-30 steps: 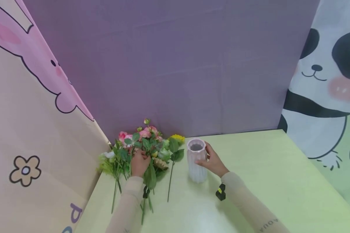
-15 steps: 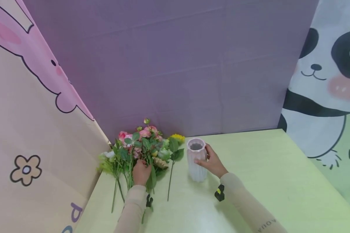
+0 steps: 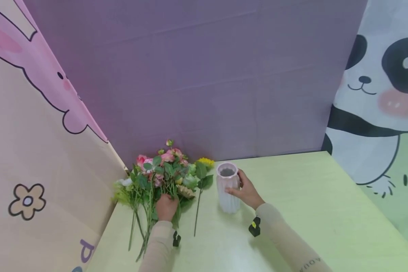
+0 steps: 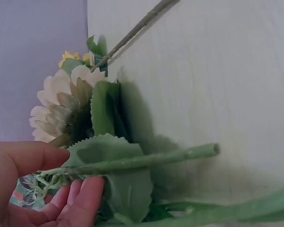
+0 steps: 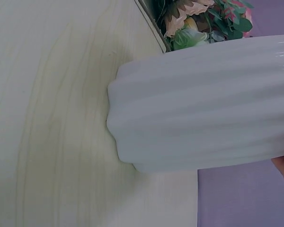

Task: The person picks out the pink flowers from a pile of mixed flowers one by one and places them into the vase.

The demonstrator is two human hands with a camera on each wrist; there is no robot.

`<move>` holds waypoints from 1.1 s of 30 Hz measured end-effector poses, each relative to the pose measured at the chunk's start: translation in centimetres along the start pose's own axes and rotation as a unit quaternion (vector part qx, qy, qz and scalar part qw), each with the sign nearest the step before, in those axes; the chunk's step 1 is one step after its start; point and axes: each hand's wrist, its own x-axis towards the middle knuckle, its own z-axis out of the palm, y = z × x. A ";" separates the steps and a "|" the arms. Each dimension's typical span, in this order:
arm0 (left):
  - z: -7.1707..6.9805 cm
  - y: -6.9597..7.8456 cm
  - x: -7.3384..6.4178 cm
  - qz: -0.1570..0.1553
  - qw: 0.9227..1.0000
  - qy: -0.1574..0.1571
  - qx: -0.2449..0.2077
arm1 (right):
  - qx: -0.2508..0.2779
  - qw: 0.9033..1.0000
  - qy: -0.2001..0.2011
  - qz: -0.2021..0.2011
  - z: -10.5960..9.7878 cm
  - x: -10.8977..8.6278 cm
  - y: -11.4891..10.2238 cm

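At the table's left, my left hand (image 3: 166, 207) is in a heap of flowers (image 3: 156, 177) with pink, white and green heads. In the left wrist view, its thumb and fingers pinch a green flower stem (image 4: 146, 162) whose cut end points right. A pale sunflower-like bloom (image 4: 66, 109) and a toothed leaf (image 4: 109, 151) lie close to it. My right hand (image 3: 248, 190) holds a white ribbed vase (image 3: 228, 196) around its upper side. The vase stands upright on the table, its pinkish mouth facing up; the right wrist view shows its fluted wall (image 5: 203, 104).
One yellow flower (image 3: 205, 162) with a long stem lies between heap and vase. The pale table (image 3: 309, 207) stretches to the right. A purple backdrop (image 3: 190, 75) rises behind it, with printed panels (image 3: 377, 151) at the sides.
My left hand has drawn back toward me and slightly right through the flowers. Stems near its wrist have shifted left. The right hand and vase have stayed put.
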 end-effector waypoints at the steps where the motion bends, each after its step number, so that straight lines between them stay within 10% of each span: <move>1: 0.1 -0.1 0.0 0.000 1.000 -0.001 0.002 | 0.002 1.000 0.000 0.005 0.0 0.0 0.0; 12: 0.8 -0.4 -0.2 0.018 1.000 -0.003 0.010 | 0.009 1.000 0.011 0.015 0.3 0.6 2.7; 25: 0.4 -0.4 -0.4 -0.009 0.998 -0.039 -0.042 | 0.013 0.999 -0.001 0.038 0.5 -0.4 -0.2; 33: 1.0 -0.3 -0.6 0.006 0.998 -0.004 -0.064 | 0.016 1.000 -0.004 0.025 0.5 -0.5 -0.3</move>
